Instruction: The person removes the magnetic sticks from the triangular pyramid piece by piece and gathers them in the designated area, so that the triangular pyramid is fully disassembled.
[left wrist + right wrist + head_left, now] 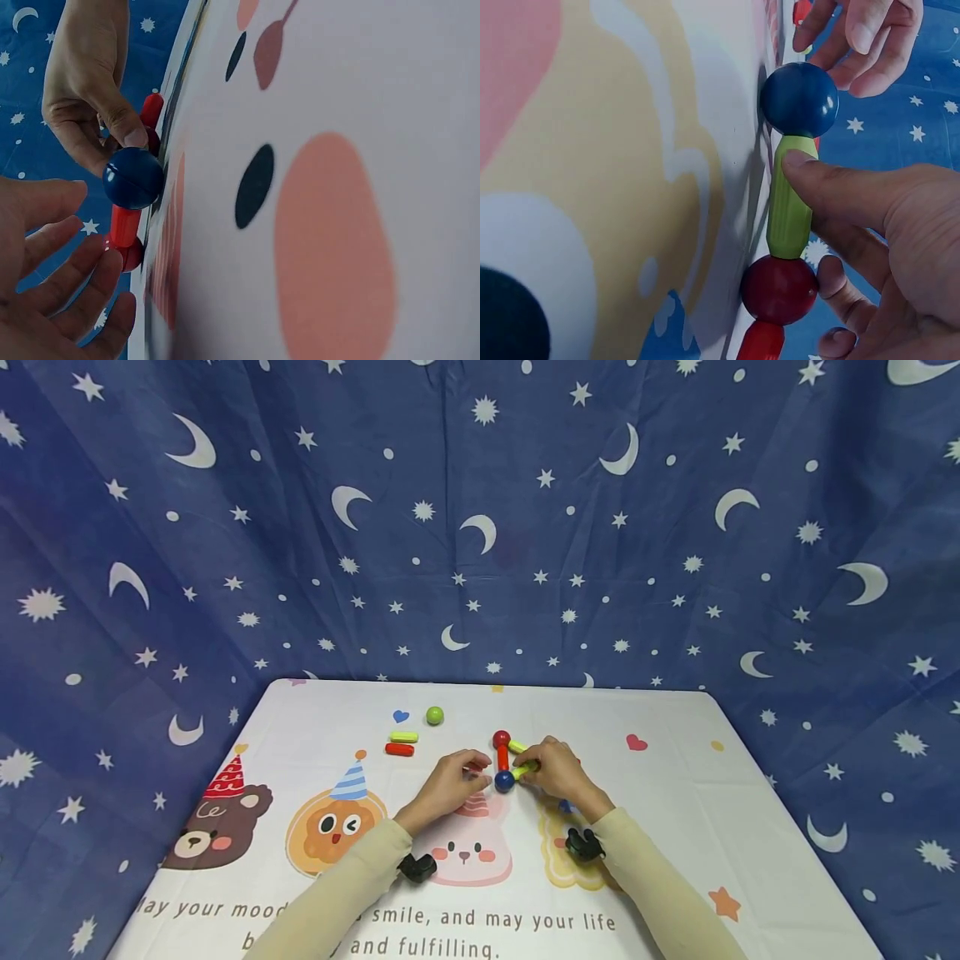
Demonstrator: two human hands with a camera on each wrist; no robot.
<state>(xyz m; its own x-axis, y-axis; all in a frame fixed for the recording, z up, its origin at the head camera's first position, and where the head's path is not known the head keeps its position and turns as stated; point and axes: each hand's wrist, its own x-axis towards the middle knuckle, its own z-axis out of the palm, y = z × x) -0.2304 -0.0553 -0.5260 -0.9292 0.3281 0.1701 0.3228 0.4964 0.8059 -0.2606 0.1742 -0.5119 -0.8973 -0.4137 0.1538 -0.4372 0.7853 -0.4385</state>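
Note:
My right hand (558, 768) pinches a yellow-green rod (790, 225) between thumb and fingers. One end of that rod meets a blue ball (504, 782), and the other meets a dark red ball (780, 290) with a red rod (761, 342) leading off it. From the blue ball a second red rod (502, 759) runs to another red ball (501, 739) farther back. A further yellow-green rod (517, 747) extends from this back ball toward my right hand, which hides part of the joined pieces. My left hand (453, 785) is beside the blue ball, fingers spread and relaxed, holding nothing.
Loose pieces lie back left on the white printed tablecloth (600, 718): a green ball (435, 716), a yellow-green rod (404, 737) and a red rod (400, 749). A blue curtain (480, 610) with moons and stars hangs behind the table.

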